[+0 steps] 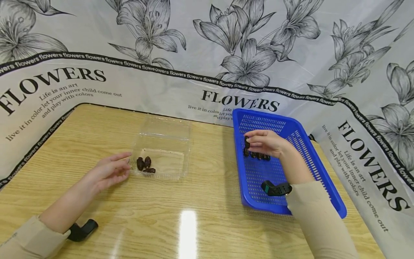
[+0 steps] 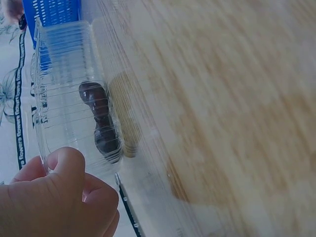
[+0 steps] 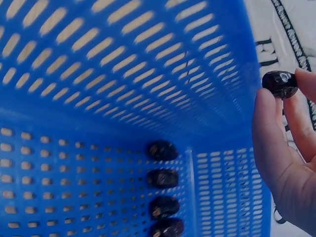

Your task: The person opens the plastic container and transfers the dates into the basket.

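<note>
Right wrist: right hand (image 3: 289, 173) pinches a date (image 3: 279, 83) between fingertips (image 3: 265, 101).

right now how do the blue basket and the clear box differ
The blue basket is opaque and slotted, while the clear box is see-through. The basket is larger than the box. The box has a lid folded back; the basket shows none. Both are open and hold dark date-like fruits.

Head view: high, forward-down over worktop (image 1: 210, 194). Wrist views: close; left, seemingly tilted, faces clear box (image 2: 64, 89); right, blue basket (image 3: 212, 121), which all share.
</note>
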`<state>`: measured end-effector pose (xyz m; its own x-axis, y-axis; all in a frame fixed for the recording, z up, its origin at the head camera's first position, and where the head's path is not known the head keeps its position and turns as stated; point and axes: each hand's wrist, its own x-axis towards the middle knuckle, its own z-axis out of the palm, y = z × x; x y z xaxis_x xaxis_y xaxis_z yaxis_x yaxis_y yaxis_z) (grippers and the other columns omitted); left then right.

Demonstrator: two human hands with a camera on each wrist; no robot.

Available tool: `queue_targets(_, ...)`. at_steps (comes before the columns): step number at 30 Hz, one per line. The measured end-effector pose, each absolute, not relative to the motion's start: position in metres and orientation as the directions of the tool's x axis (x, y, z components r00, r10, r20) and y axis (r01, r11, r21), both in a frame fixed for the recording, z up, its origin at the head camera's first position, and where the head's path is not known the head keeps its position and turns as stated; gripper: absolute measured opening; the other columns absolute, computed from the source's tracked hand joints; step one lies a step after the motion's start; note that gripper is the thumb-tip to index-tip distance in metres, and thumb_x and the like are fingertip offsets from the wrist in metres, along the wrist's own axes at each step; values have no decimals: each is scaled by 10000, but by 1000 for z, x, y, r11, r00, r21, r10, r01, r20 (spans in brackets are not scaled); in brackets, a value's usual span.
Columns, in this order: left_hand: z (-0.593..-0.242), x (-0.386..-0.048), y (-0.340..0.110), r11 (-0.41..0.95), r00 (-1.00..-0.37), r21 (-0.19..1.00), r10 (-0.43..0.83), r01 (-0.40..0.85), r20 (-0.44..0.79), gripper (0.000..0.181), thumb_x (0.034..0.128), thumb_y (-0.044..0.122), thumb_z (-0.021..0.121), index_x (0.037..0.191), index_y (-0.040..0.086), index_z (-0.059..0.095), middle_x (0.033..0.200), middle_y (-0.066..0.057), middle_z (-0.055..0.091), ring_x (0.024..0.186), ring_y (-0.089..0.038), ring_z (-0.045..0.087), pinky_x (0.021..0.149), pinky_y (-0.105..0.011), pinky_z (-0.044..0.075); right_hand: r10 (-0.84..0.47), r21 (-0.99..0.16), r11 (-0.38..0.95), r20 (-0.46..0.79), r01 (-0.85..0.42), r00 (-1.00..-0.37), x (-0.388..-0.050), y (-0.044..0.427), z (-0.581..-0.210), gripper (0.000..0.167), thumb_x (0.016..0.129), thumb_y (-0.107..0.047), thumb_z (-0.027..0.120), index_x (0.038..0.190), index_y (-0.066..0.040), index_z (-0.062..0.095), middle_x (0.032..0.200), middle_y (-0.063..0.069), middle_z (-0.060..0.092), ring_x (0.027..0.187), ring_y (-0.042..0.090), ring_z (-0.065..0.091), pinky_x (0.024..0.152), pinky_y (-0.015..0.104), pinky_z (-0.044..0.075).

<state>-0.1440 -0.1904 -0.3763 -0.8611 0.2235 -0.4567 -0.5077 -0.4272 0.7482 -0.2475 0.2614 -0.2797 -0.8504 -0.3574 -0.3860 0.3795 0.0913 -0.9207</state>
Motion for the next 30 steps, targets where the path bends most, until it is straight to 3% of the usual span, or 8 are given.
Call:
queue_targets(3, -376, -145, -191, -426, -861, 749, 221, -508, -458, 594, 862, -75, 561, 1393, 92, 355, 1133, -46, 301, 805, -110, 490, 724, -190, 485, -353, -917, 98, -396, 388, -847, -251, 267, -286, 327, 908, 86, 445, 828, -117, 688, 753, 18, 649, 675, 102, 620, 731, 274, 547)
queue_targets(8, -376, -147, -192, -441, -859, 739, 218, -510, -463, 452, 846, -74, 585, 1237, 138, 503, 1112, -48, 317, 805, -116, 500, 733, -192, 489, -305, -903, 182, -429, 390, -850, -258, 274, -298, 278, 904, 66, 486, 825, -125, 670, 802, 19, 655, 723, 122, 631, 719, 269, 547)
queue_targets(10, -375, -147, -192, -441, -859, 738, 219, -511, -463, 470, 842, -71, 592, 1255, 133, 495, 1104, -51, 329, 807, -118, 504, 741, -192, 490, -282, -891, 237, -445, 387, -850, -260, 276, -304, 224, 900, 54, 514, 847, -112, 656, 820, 19, 655, 750, 130, 635, 725, 272, 548)
queue_targets(13, -375, -147, -192, -433, -856, 740, 221, -515, -467, 620, 848, -68, 587, 1399, 98, 355, 1112, -50, 329, 810, -116, 506, 751, -189, 489, -264, -865, 328, -470, 380, -842, -263, 277, -314, 127, 895, 33, 541, 974, -28, 619, 835, 12, 651, 786, 132, 637, 757, 292, 546)
queue_targets(16, -375, -146, -191, -419, -853, 744, 224, -521, -472, 753, 853, -70, 575, 1470, 64, 165, 1132, -48, 316, 810, -111, 500, 751, -184, 486, -263, -828, 412, -508, 381, -820, -264, 279, -322, 239, 899, 24, 543, 1132, 81, 544, 840, 3, 651, 794, 122, 637, 788, 314, 540)
queue_targets(19, -375, -146, -190, -413, -853, 746, 227, -522, -471, 787, 853, -76, 569, 1479, 55, 112, 1151, -42, 294, 813, -106, 493, 744, -180, 484, -249, -792, 474, -540, 386, -804, -264, 281, -327, 342, 894, 28, 542, 1211, 137, 476, 837, 1, 654, 789, 116, 635, 797, 325, 537)
queue_targets(26, -377, -147, -191, -418, -856, 748, 226, -516, -465, 722, 861, -81, 555, 1469, 69, 194, 1155, -35, 289, 809, -106, 488, 727, -183, 482, -215, -737, 554, -577, 389, -788, -262, 287, -331, 256, 872, 8, 589, 1110, 101, 569, 812, 9, 660, 734, 126, 632, 761, 324, 548)
queue_targets(30, -377, -146, -191, -410, -855, 751, 229, -518, -465, 748, 860, -77, 559, 1476, 58, 157, 1162, -30, 287, 808, -102, 487, 722, -182, 481, -203, -727, 569, -578, 386, -790, -262, 288, -334, 228, 859, 9, 609, 1070, 91, 589, 780, 12, 664, 685, 124, 629, 726, 309, 555)
